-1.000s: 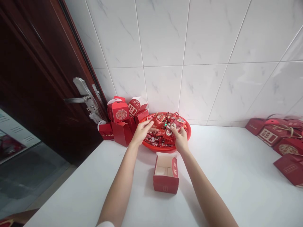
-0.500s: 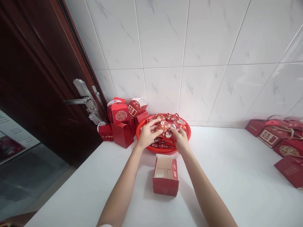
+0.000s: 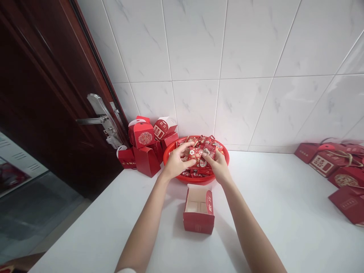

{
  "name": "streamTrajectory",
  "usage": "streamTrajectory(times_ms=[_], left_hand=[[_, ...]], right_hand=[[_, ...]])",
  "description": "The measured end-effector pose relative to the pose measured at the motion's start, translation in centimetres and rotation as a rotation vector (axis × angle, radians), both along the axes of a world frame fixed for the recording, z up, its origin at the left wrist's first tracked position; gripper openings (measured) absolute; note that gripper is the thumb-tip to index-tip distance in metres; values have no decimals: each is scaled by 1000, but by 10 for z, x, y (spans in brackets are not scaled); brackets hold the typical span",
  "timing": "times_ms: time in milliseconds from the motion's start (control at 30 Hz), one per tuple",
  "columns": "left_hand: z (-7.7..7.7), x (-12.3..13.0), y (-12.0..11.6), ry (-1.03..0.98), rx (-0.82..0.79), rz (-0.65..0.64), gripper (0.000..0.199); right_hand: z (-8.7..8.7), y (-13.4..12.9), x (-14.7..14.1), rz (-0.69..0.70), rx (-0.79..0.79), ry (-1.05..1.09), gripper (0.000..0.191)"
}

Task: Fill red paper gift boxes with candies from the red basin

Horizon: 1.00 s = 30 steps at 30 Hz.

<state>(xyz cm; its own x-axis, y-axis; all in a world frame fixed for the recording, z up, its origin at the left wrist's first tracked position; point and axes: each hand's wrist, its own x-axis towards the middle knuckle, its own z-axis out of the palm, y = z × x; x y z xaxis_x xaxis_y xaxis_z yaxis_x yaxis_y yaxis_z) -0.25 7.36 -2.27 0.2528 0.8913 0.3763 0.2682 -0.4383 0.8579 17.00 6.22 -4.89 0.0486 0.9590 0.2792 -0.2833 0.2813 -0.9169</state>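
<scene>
While your left hand (image 3: 175, 163) clasped a red, flower-printed packet (image 3: 195, 152), your right hand (image 3: 220, 167) pinched a glossy dark-red packet (image 3: 210, 149) over the round red plastic basin (image 3: 167, 152) at twelve o'clock.

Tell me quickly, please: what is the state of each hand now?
Left hand: closed, holding a small red packet printed with pale flowers.
Right hand: closed, holding a small dark-red packet with a pale emblem.
</scene>
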Motion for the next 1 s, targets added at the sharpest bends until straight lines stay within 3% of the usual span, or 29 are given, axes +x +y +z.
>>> streamTrajectory(times_ms=[200,333,433,533,733,867,1000], left_hand=[[31,-13,-36,366,-35,-159,43],[44,-11,-58,550,-73,-243,40],[47,-3,-68,681,-41,-249,33],[47,3,-73,805,-43,-289,14],[47,9,-75,871,-61,-310,23],[44,14,-74,838,-88,-262,22],[40,14,-74,916,-105,-298,18]], right_hand=[[16,-10,16,21,53,-117,40],[24,-16,24,-26,72,-136,38],[28,-20,26,-38,81,-164,37],[30,-22,26,-29,88,-172,37],[31,-23,25,-38,107,-218,36],[32,-24,26,-49,113,-261,34],[31,-24,27,-58,109,-279,35]])
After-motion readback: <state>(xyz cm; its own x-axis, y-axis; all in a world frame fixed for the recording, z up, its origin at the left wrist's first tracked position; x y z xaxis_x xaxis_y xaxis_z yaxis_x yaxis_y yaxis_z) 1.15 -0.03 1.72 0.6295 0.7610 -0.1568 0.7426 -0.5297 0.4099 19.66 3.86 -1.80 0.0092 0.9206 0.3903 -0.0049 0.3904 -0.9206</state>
